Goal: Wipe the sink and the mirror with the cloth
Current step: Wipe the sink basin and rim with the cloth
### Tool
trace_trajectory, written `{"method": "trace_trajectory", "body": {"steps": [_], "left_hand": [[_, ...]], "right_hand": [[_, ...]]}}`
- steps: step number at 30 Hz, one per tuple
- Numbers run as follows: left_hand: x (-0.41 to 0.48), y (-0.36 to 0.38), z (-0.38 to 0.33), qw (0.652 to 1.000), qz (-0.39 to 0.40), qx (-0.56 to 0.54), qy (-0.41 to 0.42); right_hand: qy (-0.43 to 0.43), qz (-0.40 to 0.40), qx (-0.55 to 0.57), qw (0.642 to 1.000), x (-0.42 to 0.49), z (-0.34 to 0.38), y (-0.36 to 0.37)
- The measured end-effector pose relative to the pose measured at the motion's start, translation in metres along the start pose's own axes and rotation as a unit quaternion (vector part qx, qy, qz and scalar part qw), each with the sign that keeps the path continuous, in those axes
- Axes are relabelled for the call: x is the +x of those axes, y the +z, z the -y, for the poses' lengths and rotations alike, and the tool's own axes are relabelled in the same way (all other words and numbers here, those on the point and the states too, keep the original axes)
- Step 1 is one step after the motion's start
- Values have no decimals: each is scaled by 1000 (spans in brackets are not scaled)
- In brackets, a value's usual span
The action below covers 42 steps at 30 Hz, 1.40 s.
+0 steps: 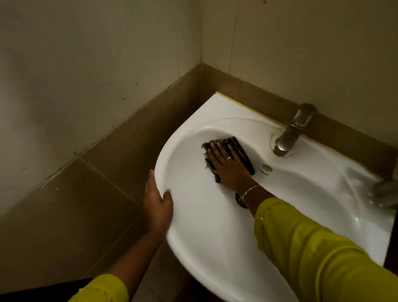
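A white wall-hung sink [197,248] fills the middle of the view, set into a tiled corner. A dark patterned cloth [239,149] lies against the back-left inner wall of the basin. My right hand [228,164] presses flat on the cloth with its fingers spread straight. My left hand [158,203] grips the sink's left rim, thumb on top and fingers curled under the edge. The drain [240,200] is partly hidden behind my right wrist. No mirror is in view.
A metal tap [292,130] stands on the sink's back ledge, with an overflow hole [266,167] below it. A second, blurred metal fitting [391,189] sits at the right edge. Beige and brown tiled walls close in at left and behind.
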<state>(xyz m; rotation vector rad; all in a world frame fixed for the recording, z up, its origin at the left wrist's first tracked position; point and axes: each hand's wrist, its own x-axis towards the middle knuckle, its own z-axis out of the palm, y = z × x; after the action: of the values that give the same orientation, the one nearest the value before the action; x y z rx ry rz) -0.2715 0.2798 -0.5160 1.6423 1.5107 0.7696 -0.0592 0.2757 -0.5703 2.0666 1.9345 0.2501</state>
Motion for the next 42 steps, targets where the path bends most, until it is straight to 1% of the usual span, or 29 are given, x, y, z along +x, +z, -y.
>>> {"method": "trace_trajectory", "body": {"steps": [2, 5, 6, 7, 8, 9, 11, 12, 13, 14, 17, 21, 25, 28, 31, 35, 39, 42], "left_hand": [[1, 0, 0, 1000, 1, -5, -6], [1, -1, 0, 1000, 4, -20, -15], [1, -1, 0, 1000, 4, -22, -14], [1, 0, 0, 1000, 2, -23, -9], [1, 0, 0, 1000, 0, -24, -7], [1, 0, -1, 1000, -2, -25, -5], [-1, 0, -3, 999, -4, -37, -10], [-2, -1, -4, 999, -5, -50, -14], [-2, -1, -4, 998, -5, -64, -18], [-2, -2, -4, 997, -6, -78, -21], [-2, 0, -6, 995, -15, -97, -22], [-1, 1, -5, 992, -12, -119, -29], [-1, 1, -4, 993, -17, -115, -29], [-2, 0, -6, 994, -18, -108, -24], [-3, 1, -6, 995, -7, -98, -23], [-1, 2, -4, 999, -8, -43, 1], [1, 4, -2, 1000, -18, 9, 13], [2, 5, -2, 999, -24, 36, 20]], "right_hand": [[26, -11, 49, 998, 7, 14, -2], [100, 8, 126, 987, 13, 32, -15], [110, 6, 166, 980, 15, 38, -19], [95, 9, 224, 970, 17, 44, -21], [83, 21, 303, 949, 20, 49, -26], [80, 30, 387, 918, 21, 55, -32], [74, 23, 528, 846, 19, 68, -47], [70, 18, 577, 814, 17, 75, -53], [68, 16, 608, 791, 15, 82, -59], [66, 16, 624, 779, 11, 89, -62], [40, 22, 650, 759, -2, 103, -66], [11, 59, 646, 761, -19, 106, -69], [-11, 94, 638, 764, -45, 112, -70], [-16, 137, 625, 768, -64, 112, -70], [-22, 183, 617, 765, -87, 108, -72], [-31, 244, 600, 761, -116, 96, -77], [-35, 285, 592, 753, -144, 83, -82], [-39, 307, 561, 768, -165, 71, -82]]}}
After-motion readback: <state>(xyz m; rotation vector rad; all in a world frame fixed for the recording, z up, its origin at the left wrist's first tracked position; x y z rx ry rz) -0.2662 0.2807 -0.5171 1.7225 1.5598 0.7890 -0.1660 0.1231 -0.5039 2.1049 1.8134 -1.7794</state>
